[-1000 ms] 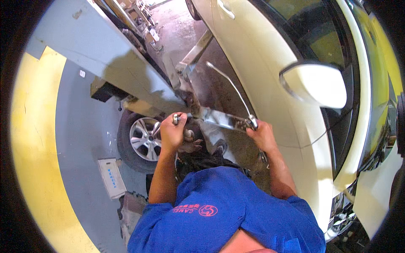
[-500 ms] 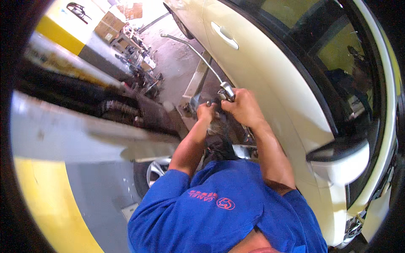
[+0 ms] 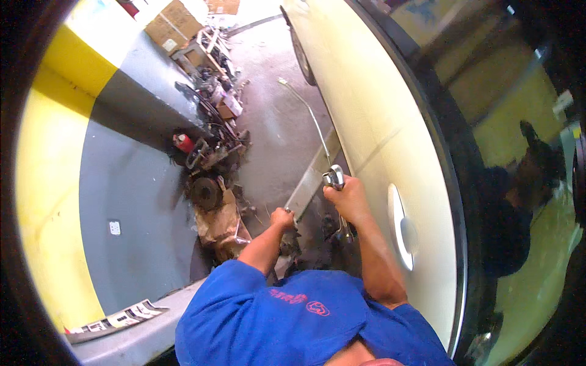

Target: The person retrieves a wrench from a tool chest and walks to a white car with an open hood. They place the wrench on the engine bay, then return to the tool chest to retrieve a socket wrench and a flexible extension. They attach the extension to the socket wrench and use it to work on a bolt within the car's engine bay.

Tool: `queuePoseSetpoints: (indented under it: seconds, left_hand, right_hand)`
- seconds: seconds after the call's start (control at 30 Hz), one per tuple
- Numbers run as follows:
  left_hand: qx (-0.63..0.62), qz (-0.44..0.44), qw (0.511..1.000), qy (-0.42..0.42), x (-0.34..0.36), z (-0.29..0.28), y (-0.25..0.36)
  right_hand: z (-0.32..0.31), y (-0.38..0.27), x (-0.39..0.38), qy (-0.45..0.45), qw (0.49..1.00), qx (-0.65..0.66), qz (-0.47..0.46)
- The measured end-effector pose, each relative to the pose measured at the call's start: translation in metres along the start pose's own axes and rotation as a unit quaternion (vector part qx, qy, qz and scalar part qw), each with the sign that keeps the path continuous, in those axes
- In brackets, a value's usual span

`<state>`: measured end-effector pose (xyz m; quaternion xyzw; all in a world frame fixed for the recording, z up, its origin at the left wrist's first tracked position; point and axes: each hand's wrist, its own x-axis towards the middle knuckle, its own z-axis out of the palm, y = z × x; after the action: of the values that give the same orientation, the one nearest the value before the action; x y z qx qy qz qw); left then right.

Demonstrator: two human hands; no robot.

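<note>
My right hand (image 3: 348, 198) is closed around shiny metal tools, with a rounded ratchet-like head (image 3: 334, 176) showing above the fist. From there a long, thin, bent metal rod (image 3: 315, 122) stretches forward over the floor. Below the same fist hang more metal tool ends (image 3: 343, 229), too small to make out. To its left, my left hand (image 3: 282, 218) is closed, a small silvery tip showing at the top of the fist. What that tip belongs to is hidden. The cream car (image 3: 372, 116) stands close to my right arm, its door handle (image 3: 400, 229) near the forearm.
A grey and yellow wall (image 3: 137, 201) runs along the left. Against it lie used parts, a round dark part (image 3: 206, 193), a red container (image 3: 183, 143) and cardboard boxes (image 3: 173, 26). A pale flat beam (image 3: 314, 177) lies on the concrete floor (image 3: 262, 116) beside the car.
I have moved forward along the car; its mirror has left the view and the door handle is now beside my right arm. Both hands stay closed, and the rod travels with me.
</note>
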<state>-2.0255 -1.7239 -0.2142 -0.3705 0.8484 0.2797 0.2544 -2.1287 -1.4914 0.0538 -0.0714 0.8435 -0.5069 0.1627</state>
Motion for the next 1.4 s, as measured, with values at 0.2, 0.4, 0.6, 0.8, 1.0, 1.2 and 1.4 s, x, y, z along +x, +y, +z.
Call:
queuePoseSetpoints:
  seconds: [0.2,0.4,0.6,0.8,1.0,1.2,1.4]
  left_hand:
    - [-0.057,-0.005,0.994,0.090,0.025,-0.109,0.016]
    - [-0.090,-0.070,0.976,0.185,0.058,-0.147,-0.072]
    - [-0.149,-0.122,0.954,0.231,0.094,-0.202,-0.081]
    - [-0.208,-0.024,0.936,0.282,0.269,-0.361,-0.039]
    - [-0.199,-0.135,0.934,0.263,0.311,-0.477,-0.013]
    - [-0.120,-0.424,0.897,0.019,0.292,-0.360,-0.145]
    - [0.117,-0.152,0.961,-0.199,0.389,-0.344,-0.221]
  right_hand:
    - [-0.010,-0.107,0.143,0.028,0.996,0.024,-0.083]
    - [0.000,-0.232,0.264,0.013,0.985,0.099,-0.142]
    - [0.049,-0.262,0.411,0.026,0.986,0.049,-0.159]
    - [0.115,-0.184,0.548,0.035,0.983,0.009,-0.182]
    - [0.153,-0.232,0.681,-0.008,0.991,-0.024,-0.132]
    - [0.177,-0.282,0.739,-0.004,0.989,-0.052,-0.140]
    - [0.198,-0.346,0.866,-0.026,0.998,0.044,-0.026]
